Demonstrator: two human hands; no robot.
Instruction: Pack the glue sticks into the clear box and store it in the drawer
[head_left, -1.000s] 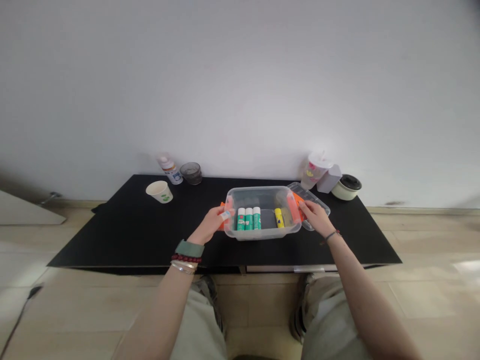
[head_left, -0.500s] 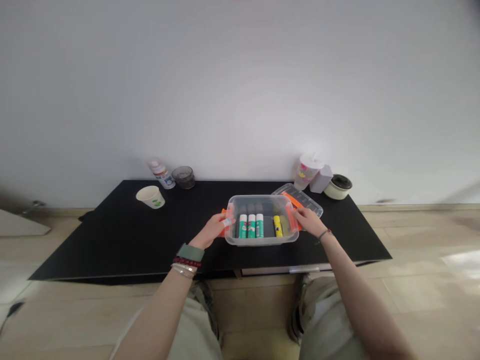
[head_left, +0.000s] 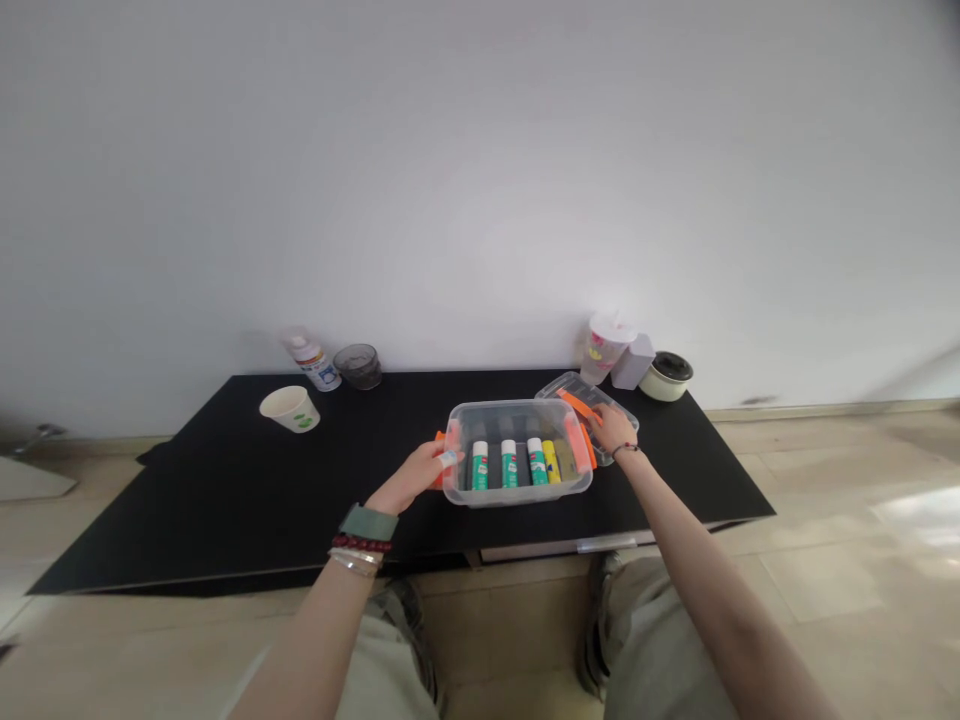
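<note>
A clear plastic box (head_left: 517, 412) with orange end latches stands in the middle of the black table. Inside it are several upright glue sticks with green labels (head_left: 510, 465), a yellow glue stick (head_left: 551, 461), and dark items behind them. My left hand (head_left: 420, 470) is at the box's left end, its fingers on the orange latch (head_left: 439, 462). My right hand (head_left: 611, 428) rests on a clear plastic lid (head_left: 592, 400) lying behind the box's right corner, close to the lid's orange strip (head_left: 579, 406). I cannot tell whether those fingers grip.
A paper cup (head_left: 289, 408), spray bottle (head_left: 312, 362) and dark glass (head_left: 358, 366) stand at the back left. A lidded plastic cup (head_left: 604, 348), white box (head_left: 632, 362) and round lidded pot (head_left: 665, 376) stand at the back right. My knees show below the table's front edge.
My right hand has moved from the box's right end onto the lid. The left hand stays on the box. The whole scene has shifted lower in view as my head tilted.
</note>
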